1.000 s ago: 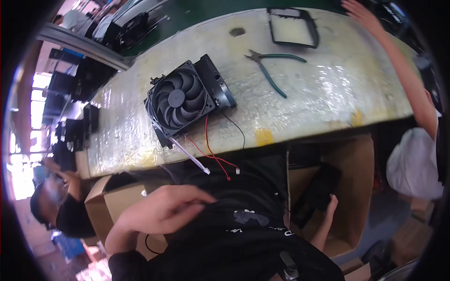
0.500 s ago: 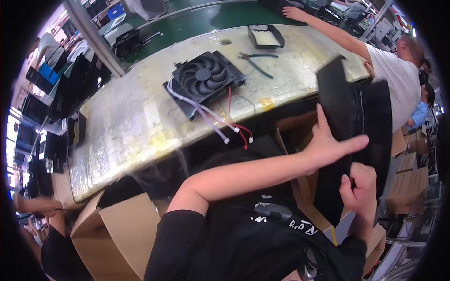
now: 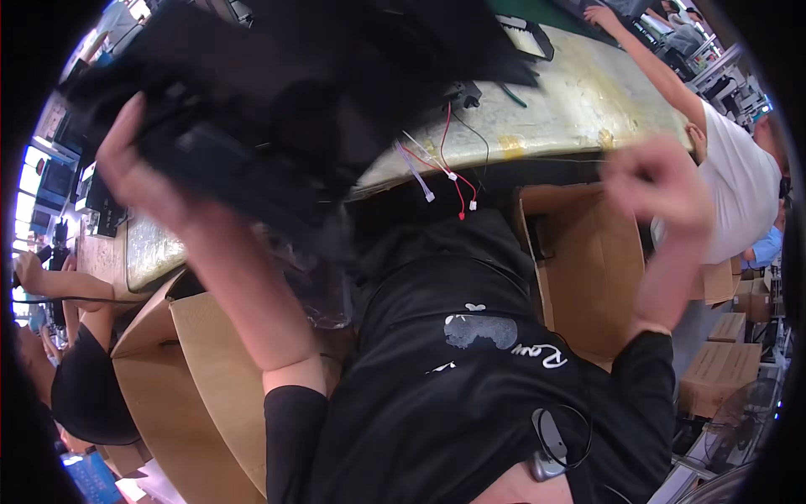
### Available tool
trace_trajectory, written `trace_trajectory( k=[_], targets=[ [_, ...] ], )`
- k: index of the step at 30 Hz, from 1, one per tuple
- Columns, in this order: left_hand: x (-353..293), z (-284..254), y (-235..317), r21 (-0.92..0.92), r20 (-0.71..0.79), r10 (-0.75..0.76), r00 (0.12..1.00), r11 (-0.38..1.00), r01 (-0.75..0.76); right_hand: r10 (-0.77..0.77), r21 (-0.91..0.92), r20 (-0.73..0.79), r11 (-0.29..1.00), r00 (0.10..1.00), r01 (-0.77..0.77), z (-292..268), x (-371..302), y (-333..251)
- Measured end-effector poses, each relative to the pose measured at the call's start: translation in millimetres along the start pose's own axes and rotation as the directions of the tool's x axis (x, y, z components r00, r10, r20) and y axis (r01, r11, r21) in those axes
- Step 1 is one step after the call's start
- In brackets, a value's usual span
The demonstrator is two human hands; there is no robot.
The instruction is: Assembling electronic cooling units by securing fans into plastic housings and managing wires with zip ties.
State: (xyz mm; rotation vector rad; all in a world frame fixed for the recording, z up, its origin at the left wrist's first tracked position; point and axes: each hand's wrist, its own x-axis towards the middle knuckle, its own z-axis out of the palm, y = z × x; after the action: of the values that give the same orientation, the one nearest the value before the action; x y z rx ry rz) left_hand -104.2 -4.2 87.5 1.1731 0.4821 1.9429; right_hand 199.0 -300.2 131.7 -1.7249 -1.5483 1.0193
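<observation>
A large black computer-case-like panel [image 3: 243, 143], blurred by motion, hangs over the far left of the worktable. My left hand [image 3: 143, 176] grips its near left edge, the thumb or a finger lying along it. To the right, my right hand [image 3: 663, 189] is raised apart from the panel. Its fingers are curled and blurred, with nothing seen in them. Behind the panel the cooling fan unit is mostly hidden; only a black corner [image 3: 462, 94] shows. Its red and white connector cables [image 3: 453, 175] dangle over the table edge.
The plastic-wrapped worktable [image 3: 579, 92] carries a black tray [image 3: 527, 38] and green-handled pliers [image 3: 514, 97], partly covered. Open cardboard boxes stand below left [image 3: 210, 361] and right [image 3: 588, 269]. A person in a white shirt [image 3: 739, 185] works at right; another person's arm [image 3: 71, 286] is at left.
The black panel has swung from the right side across to the left over the table, held by my left hand. My right hand has come off it and risen. The view has shifted somewhat.
</observation>
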Motion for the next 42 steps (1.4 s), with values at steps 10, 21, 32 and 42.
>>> trace_trajectory(
  k=[10,21,32,42],
  targets=[
    [127.2,-151.5,3.2,0.265,0.078,0.245,0.966,0.929,-0.257,-0.706,-0.965,-0.037,0.209,0.707,0.158,95.9,255.0,83.1],
    [32.2,-32.9,-57.1,-0.308,-0.206,-0.496,0.844,0.851,0.425,-0.301,-0.616,-0.203,0.779,0.932,0.117,-25.4,92.8,82.0],
    [-46.1,5.2,-103.5,-0.227,-0.099,-0.87,0.484,0.493,0.84,0.232,0.866,-0.317,0.466,0.92,0.181,60.5,183.7,56.9],
    [-62.3,-6.1,-93.5,-0.303,-0.077,-0.842,0.534,0.53,0.792,0.292,0.996,0.051,-0.082,0.955,-0.028,58.9,185.2,39.8]
  ],
)
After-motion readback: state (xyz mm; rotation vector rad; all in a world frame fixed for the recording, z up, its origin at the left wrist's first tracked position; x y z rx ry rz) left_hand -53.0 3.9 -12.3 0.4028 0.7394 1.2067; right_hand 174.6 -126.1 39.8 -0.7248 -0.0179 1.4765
